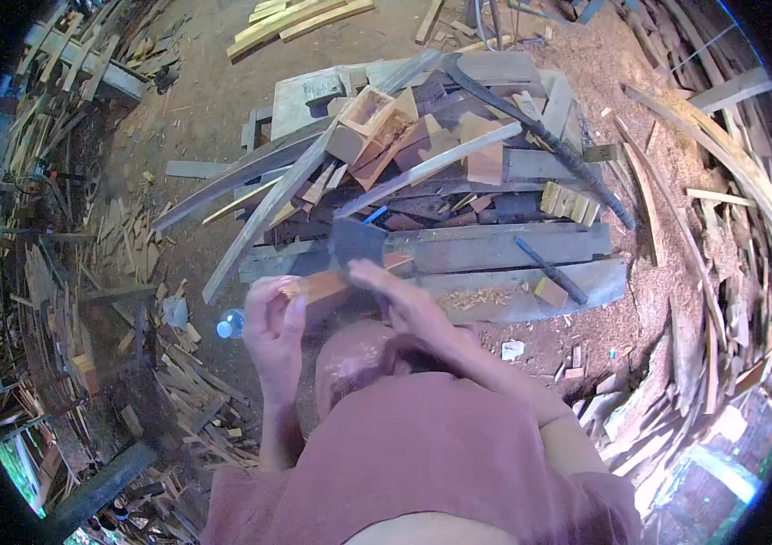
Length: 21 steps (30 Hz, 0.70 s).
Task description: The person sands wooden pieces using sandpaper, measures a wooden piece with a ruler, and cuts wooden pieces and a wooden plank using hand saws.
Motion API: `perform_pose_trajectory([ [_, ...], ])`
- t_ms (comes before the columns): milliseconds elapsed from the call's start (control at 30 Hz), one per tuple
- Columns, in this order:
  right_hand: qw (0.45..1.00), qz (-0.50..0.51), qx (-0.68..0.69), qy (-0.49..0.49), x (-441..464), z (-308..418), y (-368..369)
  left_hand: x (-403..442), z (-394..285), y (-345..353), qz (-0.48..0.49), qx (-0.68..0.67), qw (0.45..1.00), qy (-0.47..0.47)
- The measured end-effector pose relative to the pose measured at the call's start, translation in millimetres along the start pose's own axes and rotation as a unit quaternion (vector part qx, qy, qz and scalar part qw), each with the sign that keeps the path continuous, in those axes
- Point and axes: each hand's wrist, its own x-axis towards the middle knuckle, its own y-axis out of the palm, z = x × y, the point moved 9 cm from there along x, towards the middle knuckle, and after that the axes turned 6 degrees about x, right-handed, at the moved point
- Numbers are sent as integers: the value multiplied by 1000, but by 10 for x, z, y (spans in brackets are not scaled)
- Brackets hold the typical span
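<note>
My left hand (275,313) is closed around the near end of a reddish-brown wooden block (324,286), whose end looks splintered. My right hand (404,295) is closed on a hatchet-like tool with a broad dark blade (358,243); its handle is mostly hidden by the hand and blurred. The blade is at the far part of the block, but whether it touches the wood I cannot tell. Beyond lies a low bench of grey planks (495,243). On its right rest a chisel-like tool (551,271) and a small wood piece (549,292).
An open wooden box (371,113) sits on piled offcuts. A long curved blade with a dark handle (545,138) lies across the pile. Nearby are a slanting grey plank (277,204), a blue-capped bottle (231,324) and scrap wood (654,363) on the ground.
</note>
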Motion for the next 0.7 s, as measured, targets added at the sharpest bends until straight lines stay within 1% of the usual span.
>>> perform_pose_trajectory([
  [33,997,-26,-18,67,2,-184,-73,-3,27,-16,-1,0,1000,0],
  [67,984,-1,17,175,-57,-374,-64,-10,76,-70,-21,-5,1000,-14],
  [100,958,19,43,283,-125,-486,-63,-16,113,-122,-42,-9,999,-28],
  [133,981,-2,-5,192,-64,-337,-106,-14,119,-129,-44,-7,999,-28],
  [167,993,-24,-52,101,-42,-173,-129,-23,122,-124,-39,2,999,-30],
  [200,997,-29,-53,48,-43,-125,-94,-36,124,-112,-33,9,999,-32],
  [233,997,-29,-54,48,-62,-198,-87,-34,130,-104,-33,9,999,-32],
  [300,995,-56,-80,7,-126,-328,-123,-43,185,-151,-71,2,996,-46],
  [333,995,-56,-81,7,-184,-489,-140,-41,210,-166,-71,1,996,-45],
  [367,986,-62,-97,123,-294,-894,-212,-38,266,-210,-74,7,995,-59],
  [433,963,-67,-112,236,-500,-1421,-338,-14,276,-269,-80,13,994,-71],
  [467,961,-48,-147,229,-549,-1557,-373,6,277,-266,-72,-14,992,-98],
  [500,957,-29,-181,223,-535,-1540,-388,2,300,-261,-63,-40,989,-126],
  [533,957,-36,-167,233,-553,-1538,-432,-2,303,-283,-63,-39,989,-127],
  [567,957,-37,-167,233,-555,-1512,-462,27,202,-270,-39,17,997,-69],
  [600,960,-58,-170,217,-521,-1420,-533,49,100,-232,-14,72,997,-11],
  [633,961,-80,-172,200,-485,-1323,-601,48,94,-239,-15,71,997,-10],
  [700,962,-95,-146,210,-383,-1096,-654,2,-4,-77,86,139,986,39],
])
